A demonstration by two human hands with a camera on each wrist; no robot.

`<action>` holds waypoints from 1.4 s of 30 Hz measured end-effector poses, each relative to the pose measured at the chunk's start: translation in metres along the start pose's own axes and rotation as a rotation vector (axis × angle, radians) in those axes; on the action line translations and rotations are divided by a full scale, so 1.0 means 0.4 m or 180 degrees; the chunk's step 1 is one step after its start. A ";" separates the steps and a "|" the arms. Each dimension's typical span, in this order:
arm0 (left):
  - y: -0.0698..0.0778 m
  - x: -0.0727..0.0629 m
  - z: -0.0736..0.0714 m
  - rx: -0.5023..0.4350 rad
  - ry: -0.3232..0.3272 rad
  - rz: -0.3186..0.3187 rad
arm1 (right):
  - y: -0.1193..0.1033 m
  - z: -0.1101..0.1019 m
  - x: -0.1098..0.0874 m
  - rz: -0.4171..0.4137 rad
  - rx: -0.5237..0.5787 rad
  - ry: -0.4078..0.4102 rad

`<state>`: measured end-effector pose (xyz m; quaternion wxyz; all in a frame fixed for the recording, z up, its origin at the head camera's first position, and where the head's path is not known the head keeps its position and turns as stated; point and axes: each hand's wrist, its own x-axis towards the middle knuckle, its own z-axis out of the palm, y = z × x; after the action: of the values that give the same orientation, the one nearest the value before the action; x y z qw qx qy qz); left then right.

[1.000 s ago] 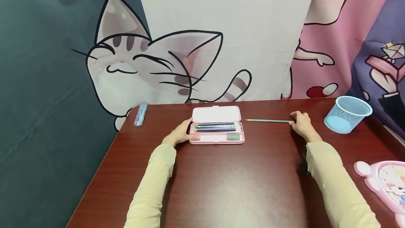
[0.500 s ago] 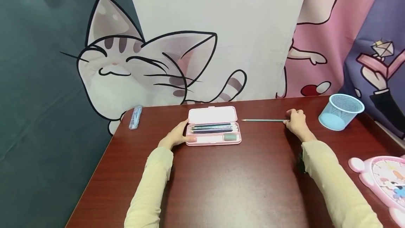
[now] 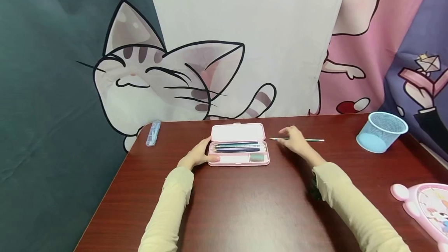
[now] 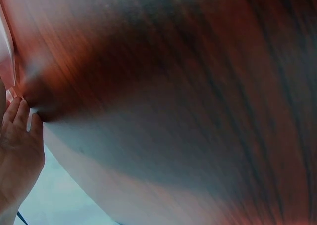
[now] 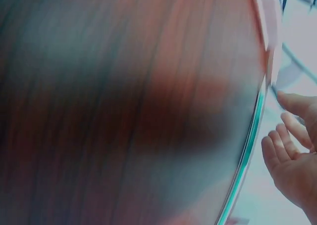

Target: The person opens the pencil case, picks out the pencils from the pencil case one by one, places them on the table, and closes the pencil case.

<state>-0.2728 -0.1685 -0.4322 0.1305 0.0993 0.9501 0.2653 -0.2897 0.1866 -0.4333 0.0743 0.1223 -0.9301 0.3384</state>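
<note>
Left grip clamped on left end of case, right grip apart over pencil, cup far right

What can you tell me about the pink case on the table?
The pencil case is a pale pink box that looks like plastic. It lies flat on the table, its lid folded open at the back. Several pencils lie lengthwise in the rear part; in front are a whitish stretch and, at right, a grey-green block. The left hand holds its left end, thumb over the front corner.
</note>
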 end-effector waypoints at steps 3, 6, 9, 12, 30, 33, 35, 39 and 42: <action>0.003 -0.002 0.005 -0.0012 -0.0010 -0.0015 | -0.035 0.038 0.001 -0.0116 0.0148 -0.0134; 0.006 -0.003 0.009 -0.0033 -0.0029 -0.0038 | -0.061 0.067 -0.001 -0.0292 0.0222 -0.0260; 0.009 -0.002 0.012 -0.0057 -0.0028 -0.0015 | -0.077 0.083 -0.001 -0.0538 0.0238 -0.0478; 0.010 0.001 0.012 -0.0048 -0.0020 0.0013 | -0.089 0.089 -0.001 -0.0742 0.0180 -0.0752; -0.003 0.005 0.000 -0.0071 0.0033 0.0100 | -0.130 0.095 0.007 -0.1705 -0.0954 -0.0429; 0.002 0.004 -0.001 -0.0106 0.0003 0.0046 | -0.120 0.099 0.007 -0.1510 -0.0461 -0.0430; 0.003 0.003 0.001 -0.0048 0.0007 0.0062 | -0.112 0.098 0.007 -0.1284 -0.0036 -0.0417; 0.005 0.000 0.001 0.0028 0.0008 0.0059 | -0.103 0.083 0.006 -0.0860 0.0484 -0.0347; 0.004 -0.001 0.000 -0.0002 0.0010 0.0004 | -0.095 0.067 0.008 -0.0686 0.0512 -0.0331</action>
<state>-0.2721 -0.1673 -0.4312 0.1288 0.0994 0.9502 0.2658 -0.2837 0.1403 -0.4298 0.0519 0.2443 -0.8840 0.3950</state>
